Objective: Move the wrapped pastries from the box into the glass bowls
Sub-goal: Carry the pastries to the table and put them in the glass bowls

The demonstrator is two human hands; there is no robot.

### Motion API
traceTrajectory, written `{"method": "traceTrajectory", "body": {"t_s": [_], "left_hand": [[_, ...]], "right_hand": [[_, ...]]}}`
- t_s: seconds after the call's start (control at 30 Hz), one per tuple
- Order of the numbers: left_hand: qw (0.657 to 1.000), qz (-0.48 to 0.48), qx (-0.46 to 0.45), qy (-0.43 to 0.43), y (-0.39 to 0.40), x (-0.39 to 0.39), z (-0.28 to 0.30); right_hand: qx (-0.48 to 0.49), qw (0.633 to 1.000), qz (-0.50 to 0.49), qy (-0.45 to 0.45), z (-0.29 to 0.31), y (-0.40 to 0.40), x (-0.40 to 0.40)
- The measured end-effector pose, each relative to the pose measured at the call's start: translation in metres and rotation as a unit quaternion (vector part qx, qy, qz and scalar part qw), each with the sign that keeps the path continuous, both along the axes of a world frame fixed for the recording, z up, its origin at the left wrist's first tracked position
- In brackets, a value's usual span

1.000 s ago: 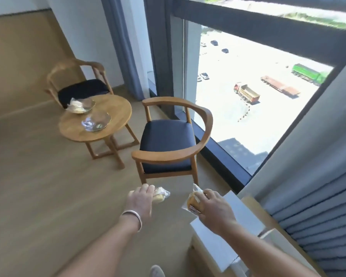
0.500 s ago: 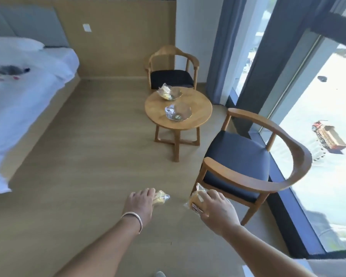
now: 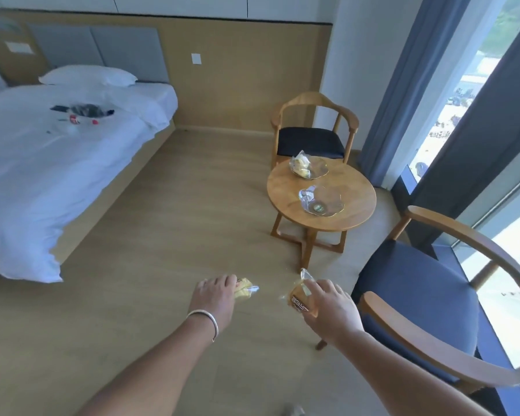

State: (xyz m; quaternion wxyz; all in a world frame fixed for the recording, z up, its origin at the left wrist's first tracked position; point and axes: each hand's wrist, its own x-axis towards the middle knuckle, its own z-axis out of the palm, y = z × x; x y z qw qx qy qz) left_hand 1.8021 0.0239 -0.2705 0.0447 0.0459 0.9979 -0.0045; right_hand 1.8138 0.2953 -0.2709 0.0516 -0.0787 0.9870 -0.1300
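Two glass bowls (image 3: 321, 199) (far one (image 3: 308, 168) holding pastries (image 3: 301, 166)).

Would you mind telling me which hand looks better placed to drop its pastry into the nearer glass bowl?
Probably the right hand: it holds its wrapped pastry on the round table's side, more in line with the nearer bowl. The left hand is further over towards the bed.

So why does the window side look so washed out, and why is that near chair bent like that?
Head view: daylight overexposes the window, bleaching the scene outside. The wide-angle lens bows the near chair at the frame edge. Things on the bed look smeared by blur. Both hands, left hand and right hand, stay fairly sharp.
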Motion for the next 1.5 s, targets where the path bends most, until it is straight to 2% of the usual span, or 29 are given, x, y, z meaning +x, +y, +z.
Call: {"method": "traceTrajectory", "body": {"t_s": [0.27, 0.57, 0.8, 1.23, 1.5], "left_hand": [[1.0, 0.025, -0.007, -0.001, -0.021, -0.119, -0.006], [0.997, 0.071, -0.037, 0.001, -0.043, -0.279, 0.027], [0.997, 0.07, -0.042, -0.004, -0.057, -0.372, 0.035], [1.0, 0.005, -0.001, -0.013, -0.148, -0.609, 0.012], [0.999, -0.025, 0.008, -0.018, -0.198, -0.725, 0.016]], "right_hand": [[0.003, 0.999, 0.04, 0.0, -0.016, -0.026, -0.145], [-0.004, 0.997, 0.08, 0.009, -0.001, -0.04, -0.331], [0.001, 0.997, 0.077, 0.002, 0.0, -0.052, -0.428], [0.024, 1.0, 0.0, 0.005, -0.008, -0.131, -0.617], [0.025, 0.997, -0.072, -0.008, -0.001, -0.163, -0.705]]}}
